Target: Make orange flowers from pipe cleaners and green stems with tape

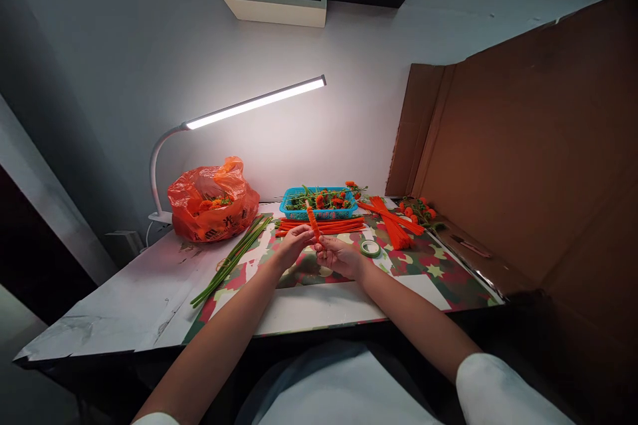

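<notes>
Above the front middle of the table, an orange fuzzy pipe cleaner (313,219) is coiled around a thin rod, whose pale tip shows at the top. It stands slightly tilted between my hands. My left hand (298,240) pinches it from the left side. From the right, my right hand (341,256) has its fingers closed around its lower end. A roll of green tape (370,249) lies just right of my right hand. Behind my hands lies a bundle of straight orange pipe cleaners (341,225).
A blue basket (319,214) with orange flowers stands at the back. Left are green stems (232,262), an orange plastic bag (214,206) and a lit lamp (254,104). Right are tied pipe cleaners (393,226), flowers (417,210) and a tall cardboard sheet (523,139).
</notes>
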`<state>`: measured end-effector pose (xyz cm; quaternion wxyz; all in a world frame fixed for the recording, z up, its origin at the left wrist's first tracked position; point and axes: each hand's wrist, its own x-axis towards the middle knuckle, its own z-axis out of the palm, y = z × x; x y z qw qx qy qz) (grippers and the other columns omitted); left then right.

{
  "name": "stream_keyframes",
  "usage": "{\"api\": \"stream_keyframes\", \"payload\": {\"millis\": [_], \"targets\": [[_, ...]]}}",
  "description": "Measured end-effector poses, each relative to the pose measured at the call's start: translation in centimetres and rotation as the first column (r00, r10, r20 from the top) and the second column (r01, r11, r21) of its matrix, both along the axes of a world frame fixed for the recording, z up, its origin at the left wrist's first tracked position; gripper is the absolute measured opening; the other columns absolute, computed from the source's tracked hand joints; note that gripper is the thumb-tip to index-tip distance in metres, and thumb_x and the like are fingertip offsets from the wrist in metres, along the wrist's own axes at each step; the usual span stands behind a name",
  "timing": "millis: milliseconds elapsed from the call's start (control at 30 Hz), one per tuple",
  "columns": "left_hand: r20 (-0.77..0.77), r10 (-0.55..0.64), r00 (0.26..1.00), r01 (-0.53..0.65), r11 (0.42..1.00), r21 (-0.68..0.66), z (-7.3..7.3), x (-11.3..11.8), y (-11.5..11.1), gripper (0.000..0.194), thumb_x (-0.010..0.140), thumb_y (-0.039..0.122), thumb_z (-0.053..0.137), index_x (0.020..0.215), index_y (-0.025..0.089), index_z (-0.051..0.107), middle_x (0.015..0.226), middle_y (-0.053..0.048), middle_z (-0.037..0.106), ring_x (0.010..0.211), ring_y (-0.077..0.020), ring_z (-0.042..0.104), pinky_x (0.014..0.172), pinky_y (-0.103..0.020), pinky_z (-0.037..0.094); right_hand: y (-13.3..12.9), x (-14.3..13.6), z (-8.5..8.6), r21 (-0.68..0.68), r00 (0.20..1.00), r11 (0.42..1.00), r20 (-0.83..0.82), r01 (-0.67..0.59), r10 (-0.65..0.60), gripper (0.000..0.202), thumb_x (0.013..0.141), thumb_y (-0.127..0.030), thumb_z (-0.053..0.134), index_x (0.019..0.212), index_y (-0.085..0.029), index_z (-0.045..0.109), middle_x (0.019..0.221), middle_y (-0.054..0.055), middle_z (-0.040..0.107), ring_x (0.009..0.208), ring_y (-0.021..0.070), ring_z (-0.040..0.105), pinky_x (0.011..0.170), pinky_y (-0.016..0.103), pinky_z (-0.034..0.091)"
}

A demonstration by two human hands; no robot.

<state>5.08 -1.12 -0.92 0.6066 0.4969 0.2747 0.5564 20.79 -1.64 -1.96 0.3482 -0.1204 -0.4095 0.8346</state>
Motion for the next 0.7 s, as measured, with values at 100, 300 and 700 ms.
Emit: {"api": "stream_keyframes", "payload": {"millis": [100,300,700], "targets": [[0.007,-0.02,1.0,0.02,1.0,-0.01,-0.04,-0.03,0.05,0.023,0.058,0.028,0.078,0.067,0.014,0.063,0.063,0.001,0.062,0.057,-0.0095,0.056,0.06,-0.023,0.044,0.03,0.08,0.06,-0.004,1.0,1.0,0.011,0.02,-0.02,0.026,0.072,-0.029,0.074,0.087,-0.015,0.058,0.07,-0.002,0.059,0.057,0.0048,0.055,0.06,0.018,0.046],[-0.021,-0.066,0.998,0.066,0.998,0.004,0.12,-0.02,0.01,0.022,0.06,0.028,0.076,0.071,0.012,0.066,0.07,-0.003,0.066,0.063,-0.0119,0.059,0.064,-0.025,0.045,-0.04,-0.04,0.16,0.02,0.999,1.0,0.048,0.01,-0.011,0.028,0.071,-0.029,0.075,0.089,-0.015,0.059,0.072,-0.002,0.059,0.058,0.0046,0.055,0.061,0.018,0.046],[-0.046,-0.03,0.999,0.03,0.999,0.012,-0.02,0.08,0.08,0.021,0.061,0.029,0.075,0.073,0.013,0.068,0.073,-0.005,0.067,0.066,-0.013,0.059,0.066,-0.025,0.045,-0.27,0.01,0.33,0.074,0.978,0.986,0.138,0.147,-0.156,0.032,0.064,-0.032,0.079,0.085,-0.015,0.061,0.07,-0.001,0.063,0.059,0.0071,0.058,0.062,0.021,0.047]]}}
